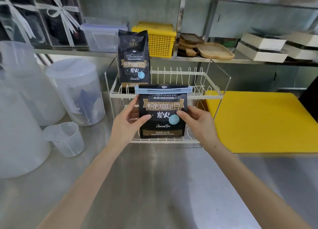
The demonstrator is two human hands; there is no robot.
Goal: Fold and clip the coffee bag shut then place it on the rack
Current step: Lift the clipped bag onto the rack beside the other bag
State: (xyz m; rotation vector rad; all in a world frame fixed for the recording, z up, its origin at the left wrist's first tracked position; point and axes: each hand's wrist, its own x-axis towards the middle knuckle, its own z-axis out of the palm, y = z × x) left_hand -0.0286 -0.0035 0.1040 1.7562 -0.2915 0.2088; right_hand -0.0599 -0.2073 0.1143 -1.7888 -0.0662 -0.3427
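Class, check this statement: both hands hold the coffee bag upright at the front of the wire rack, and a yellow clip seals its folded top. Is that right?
One detail is wrong: the clip is light blue, not yellow, as the head view shows. The rest stands: the left hand and right hand hold the coffee bag upright at the front of the wire rack, its folded top sealed.

I saw a brushed steel counter [154, 185], dully reflective; a matt black foil-like coffee bag [162, 123] under a pale blue plastic clip [163, 90]; a white coated-wire rack [172, 94]; a smooth yellow plastic board [261, 122] at right.
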